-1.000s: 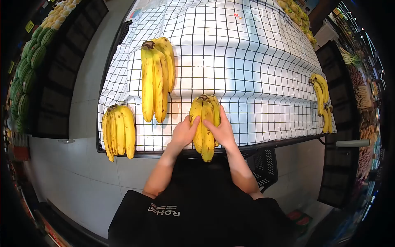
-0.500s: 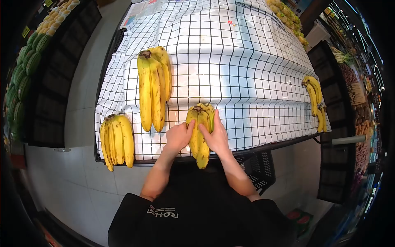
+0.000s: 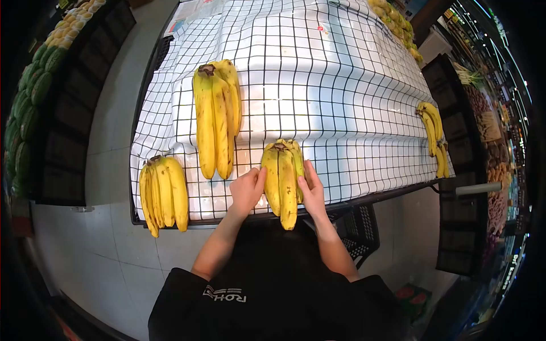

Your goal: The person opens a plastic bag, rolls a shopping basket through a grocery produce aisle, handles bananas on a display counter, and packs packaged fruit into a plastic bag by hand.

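A bunch of bananas (image 3: 281, 181) lies at the front edge of the table, between my two hands, its stem end pointing away from me and one tip reaching over the edge. My left hand (image 3: 247, 192) is at the bunch's left side, fingers loosely bent and thumb close to the peel; whether it touches I cannot tell. Along the right side, my right hand (image 3: 312, 192) is open with fingers stretched and thumb near the fruit. Left of these are a larger bunch of bananas (image 3: 215, 122) and another bunch (image 3: 164, 194) overhanging the front edge.
A checked white cloth (image 3: 273, 108) covers the table. More bananas (image 3: 431, 128) lie at its right edge. A black crate (image 3: 355, 230) is below the front edge. Watermelons (image 3: 35, 85) are on the left display; a produce shelf (image 3: 495, 148) stands to the right.
Both thumbs have come off the top of the near banana bunch, and my hands have loosened to its sides. The bunch appears slightly further right and rests on the table.
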The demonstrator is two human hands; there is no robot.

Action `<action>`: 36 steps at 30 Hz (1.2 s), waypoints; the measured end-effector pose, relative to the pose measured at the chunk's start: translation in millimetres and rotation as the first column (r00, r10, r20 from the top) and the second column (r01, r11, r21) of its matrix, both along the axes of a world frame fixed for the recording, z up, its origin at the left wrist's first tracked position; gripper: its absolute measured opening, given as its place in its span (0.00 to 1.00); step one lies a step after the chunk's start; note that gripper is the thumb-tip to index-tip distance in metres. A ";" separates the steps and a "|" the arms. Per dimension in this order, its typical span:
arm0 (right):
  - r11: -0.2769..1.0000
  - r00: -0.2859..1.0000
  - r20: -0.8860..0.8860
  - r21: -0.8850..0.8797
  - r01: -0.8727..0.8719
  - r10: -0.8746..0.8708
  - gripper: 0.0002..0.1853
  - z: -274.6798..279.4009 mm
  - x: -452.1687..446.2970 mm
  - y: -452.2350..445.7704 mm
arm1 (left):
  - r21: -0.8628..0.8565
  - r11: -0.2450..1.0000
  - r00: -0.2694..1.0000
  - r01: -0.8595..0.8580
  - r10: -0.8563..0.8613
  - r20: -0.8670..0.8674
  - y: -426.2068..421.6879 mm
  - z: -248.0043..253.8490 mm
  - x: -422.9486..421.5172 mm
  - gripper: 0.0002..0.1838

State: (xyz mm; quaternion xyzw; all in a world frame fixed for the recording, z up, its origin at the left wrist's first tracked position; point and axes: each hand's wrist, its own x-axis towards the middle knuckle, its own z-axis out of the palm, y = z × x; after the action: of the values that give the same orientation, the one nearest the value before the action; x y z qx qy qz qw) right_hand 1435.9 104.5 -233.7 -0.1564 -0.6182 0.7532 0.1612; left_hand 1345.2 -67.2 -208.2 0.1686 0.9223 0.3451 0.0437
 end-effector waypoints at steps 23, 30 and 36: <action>0.863 0.981 -0.037 0.470 0.185 -0.190 0.33 -8.3 11.5 -18.8 | 0.046 0.993 0.974 0.113 -0.102 -0.203 -2.8 -21.5 2.5 0.13; 0.870 0.957 -0.028 0.410 0.274 -0.289 0.25 2.7 2.4 -30.3 | 0.014 0.988 0.955 0.153 -0.144 -0.261 -3.5 -21.1 -0.5 0.14; 0.887 0.942 -0.028 0.328 0.324 -0.333 0.28 0.2 1.8 -28.9 | -0.006 0.991 0.973 0.136 -0.135 -0.185 -3.2 -24.8 0.2 0.15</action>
State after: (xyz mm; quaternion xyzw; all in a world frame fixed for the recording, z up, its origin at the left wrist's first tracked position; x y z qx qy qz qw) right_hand 1437.7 75.5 -233.5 -0.2406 -0.7018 0.5992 0.3010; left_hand 1345.4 -70.4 -232.9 0.2627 0.9074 0.3274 -0.0190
